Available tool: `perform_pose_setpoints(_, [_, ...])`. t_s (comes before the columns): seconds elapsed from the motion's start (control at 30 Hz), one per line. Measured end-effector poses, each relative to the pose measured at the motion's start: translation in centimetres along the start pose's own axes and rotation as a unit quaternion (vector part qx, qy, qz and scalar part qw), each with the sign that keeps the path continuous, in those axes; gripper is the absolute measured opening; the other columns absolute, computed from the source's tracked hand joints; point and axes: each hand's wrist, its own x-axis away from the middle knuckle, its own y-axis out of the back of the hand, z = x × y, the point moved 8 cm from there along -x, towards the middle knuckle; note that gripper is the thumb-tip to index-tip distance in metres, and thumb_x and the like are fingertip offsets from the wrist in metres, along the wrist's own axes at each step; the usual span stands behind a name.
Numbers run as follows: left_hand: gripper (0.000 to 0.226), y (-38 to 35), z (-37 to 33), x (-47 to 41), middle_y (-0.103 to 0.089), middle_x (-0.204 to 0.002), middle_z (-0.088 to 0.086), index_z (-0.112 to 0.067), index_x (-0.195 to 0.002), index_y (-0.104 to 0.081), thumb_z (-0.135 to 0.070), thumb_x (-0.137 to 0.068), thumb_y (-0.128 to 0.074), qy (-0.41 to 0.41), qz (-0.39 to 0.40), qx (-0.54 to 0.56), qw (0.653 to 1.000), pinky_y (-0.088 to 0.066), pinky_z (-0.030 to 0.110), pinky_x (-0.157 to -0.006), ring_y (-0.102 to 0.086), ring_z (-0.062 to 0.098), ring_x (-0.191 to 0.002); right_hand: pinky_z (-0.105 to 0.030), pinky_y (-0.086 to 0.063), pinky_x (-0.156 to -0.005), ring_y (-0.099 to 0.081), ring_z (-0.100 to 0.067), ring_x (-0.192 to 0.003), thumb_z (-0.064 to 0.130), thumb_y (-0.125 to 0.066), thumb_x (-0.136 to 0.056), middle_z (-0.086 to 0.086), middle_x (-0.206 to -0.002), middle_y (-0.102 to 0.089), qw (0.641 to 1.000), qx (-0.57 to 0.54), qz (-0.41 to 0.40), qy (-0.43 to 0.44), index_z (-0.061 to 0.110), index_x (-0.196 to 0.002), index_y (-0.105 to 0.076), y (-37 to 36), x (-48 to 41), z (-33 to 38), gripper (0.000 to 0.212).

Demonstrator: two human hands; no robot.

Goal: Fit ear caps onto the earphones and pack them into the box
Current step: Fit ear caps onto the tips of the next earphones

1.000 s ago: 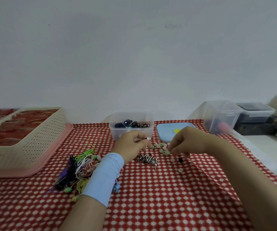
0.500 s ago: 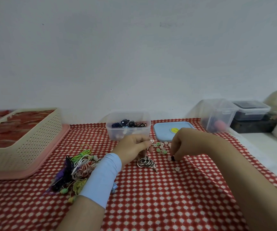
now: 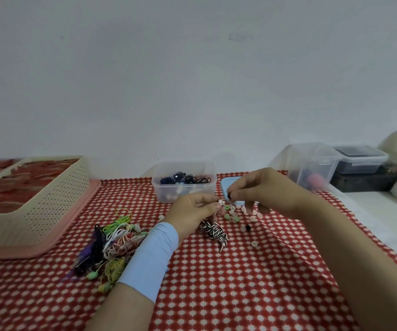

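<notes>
My left hand [image 3: 193,212] pinches the white earbud [image 3: 220,202] of a black-and-white striped earphone, whose coiled cable [image 3: 213,231] hangs down onto the red checked cloth. My right hand [image 3: 261,191] is raised just right of it and pinches a small black ear cap [image 3: 229,195] at its fingertips, a short gap from the earbud. Loose ear caps [image 3: 232,215] in pink, green and white lie scattered under both hands, with one black cap [image 3: 247,227] among them. A clear plastic box [image 3: 184,191] behind holds dark coiled earphones.
A tangle of coloured earphones [image 3: 114,244] lies left of my left forearm. A blue lid [image 3: 227,187] sits beside the clear box. A beige perforated basket [image 3: 35,204] on a pink tray stands at the left. Clear containers [image 3: 312,163] stand at the right, beyond the cloth.
My right hand has lifted off the cloth with a black ear cap and moved up towards the earbud in my left hand. The striped cable has shifted a little.
</notes>
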Motion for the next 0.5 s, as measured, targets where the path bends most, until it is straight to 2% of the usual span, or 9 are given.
perform_pose_setpoints(0.13, [0.014, 0.1, 0.4, 0.0, -0.077, -0.090, 0.008, -0.009, -0.103, -0.072, -0.009, -0.091, -0.066, 0.008, -0.002, 0.061, 0.998, -0.054, 0.027, -0.074, -0.069, 0.016, -0.075, -0.021, -0.041, -0.043, -0.063, -0.016, -0.060, 0.008, -0.073, -0.092, -0.007, -0.083, -0.077, 0.998, -0.052, 0.035, -0.002, 0.012, -0.094, -0.081, -1.9, -0.2, -0.3, 0.010])
perform_pose_setpoints(0.33, [0.009, 0.3, 0.0, 0.2, -0.076, -0.086, 0.005, -0.013, -0.095, -0.074, -0.010, -0.091, -0.066, -0.016, -0.001, 0.061, 0.998, -0.054, 0.027, -0.072, -0.067, 0.015, -0.074, -0.025, -0.045, -0.046, -0.066, -0.020, -0.061, 0.008, -0.071, -0.093, -0.019, -0.093, -0.077, 0.995, -0.094, 0.029, -0.013, 0.011, -0.099, -0.081, -2.2, -0.5, -0.8, 0.012])
perform_pose_setpoints(0.5, [0.011, 0.1, -0.1, 0.3, -0.075, -0.084, 0.007, -0.015, -0.089, -0.074, -0.007, -0.091, -0.066, -0.020, 0.002, 0.071, 0.997, -0.054, 0.030, -0.073, -0.066, 0.018, -0.073, -0.025, -0.046, -0.048, -0.064, -0.018, -0.062, 0.009, -0.072, -0.091, -0.018, -0.095, -0.077, 0.994, -0.104, 0.035, -0.021, 0.012, -0.096, -0.082, -2.2, -0.6, -1.0, 0.012])
